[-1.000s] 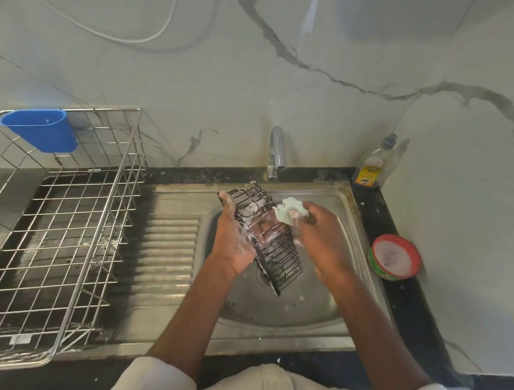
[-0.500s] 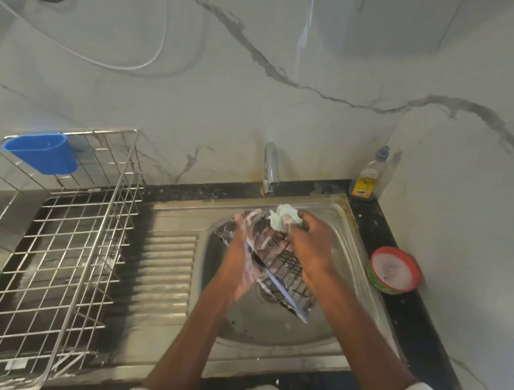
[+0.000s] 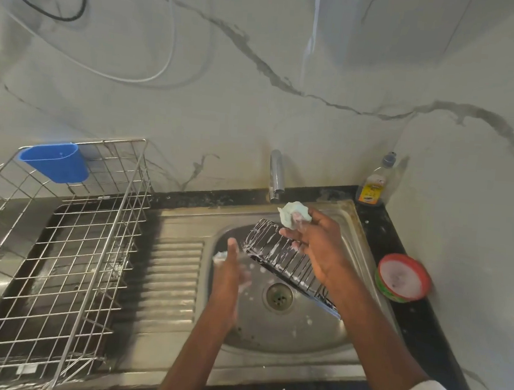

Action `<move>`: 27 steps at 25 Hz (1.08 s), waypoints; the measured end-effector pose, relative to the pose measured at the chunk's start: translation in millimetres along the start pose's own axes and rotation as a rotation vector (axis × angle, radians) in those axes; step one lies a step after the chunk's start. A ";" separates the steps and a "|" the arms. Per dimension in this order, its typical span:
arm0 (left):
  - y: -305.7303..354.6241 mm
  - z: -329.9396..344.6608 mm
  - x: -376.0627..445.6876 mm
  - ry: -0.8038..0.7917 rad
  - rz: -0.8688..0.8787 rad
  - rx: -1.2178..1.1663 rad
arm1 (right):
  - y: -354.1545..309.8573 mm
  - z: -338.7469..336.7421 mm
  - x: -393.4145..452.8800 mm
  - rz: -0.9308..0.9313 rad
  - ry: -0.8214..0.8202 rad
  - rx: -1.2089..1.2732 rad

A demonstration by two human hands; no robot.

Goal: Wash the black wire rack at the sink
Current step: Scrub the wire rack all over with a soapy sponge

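The black wire rack (image 3: 276, 251), streaked with white foam, lies slanted across the right half of the steel sink (image 3: 268, 349), its near end hidden under my right forearm. My right hand (image 3: 319, 246) is over the rack's far end and pinches a pale green sponge (image 3: 294, 214) between thumb and fingers; the other fingers reach down onto the wires. My left hand (image 3: 228, 272) is just left of the rack, not touching it, with straight fingers and foam on the fingertips.
A faucet (image 3: 276, 175) stands behind the basin and the drain (image 3: 279, 294) shows in its floor. A dish-soap bottle (image 3: 373, 185) and a red-rimmed soap tub (image 3: 403, 278) sit on the black counter at right. A steel wire basket (image 3: 61, 241) with a blue cup (image 3: 55, 160) fills the left.
My left hand has let go of the rack and drawn away to the left. The rack has dropped from upright to lying slanted in the basin. My right hand stays at its far end.
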State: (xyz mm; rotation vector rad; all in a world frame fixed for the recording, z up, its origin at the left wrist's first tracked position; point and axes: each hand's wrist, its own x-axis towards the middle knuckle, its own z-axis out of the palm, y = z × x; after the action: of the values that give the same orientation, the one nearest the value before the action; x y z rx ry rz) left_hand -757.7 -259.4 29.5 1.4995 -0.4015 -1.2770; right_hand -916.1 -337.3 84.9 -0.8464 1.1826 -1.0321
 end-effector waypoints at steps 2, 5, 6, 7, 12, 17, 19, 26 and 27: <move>7.0 -4.4 4.9 0.095 0.348 0.338 | -1.8 -3.4 -1.9 -0.004 -0.021 -0.031; 22.7 7.8 29.1 -0.042 0.415 0.693 | -4.5 -6.6 -1.4 -0.013 -0.035 -0.083; 26.9 13.0 36.1 -0.086 0.397 0.792 | -6.4 -7.0 -1.8 -0.017 -0.036 -0.088; 28.2 18.6 40.3 -0.142 0.376 0.865 | -7.8 -8.1 -1.7 -0.022 -0.037 -0.101; 14.6 43.0 45.3 -0.172 0.125 0.499 | -10.2 -23.3 -3.1 -0.027 0.013 -0.121; 1.7 51.9 41.8 0.081 0.111 0.189 | -0.6 -24.3 -11.7 -0.368 0.097 -0.710; 1.4 50.9 38.4 0.100 0.127 0.062 | 17.5 -8.3 -17.4 -0.461 -0.008 -0.855; 3.0 39.4 41.8 0.162 0.039 -0.108 | 32.4 -13.9 -15.2 -0.405 0.241 -0.995; 2.2 40.3 38.8 0.157 0.034 -0.121 | 36.4 -2.0 -20.5 -0.432 0.179 -0.998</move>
State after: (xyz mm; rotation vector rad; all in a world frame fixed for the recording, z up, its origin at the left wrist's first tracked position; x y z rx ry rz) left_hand -777.2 -310.7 18.2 1.4717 -0.2419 -1.1282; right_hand -912.6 -306.2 57.2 -1.8775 1.7411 -0.8263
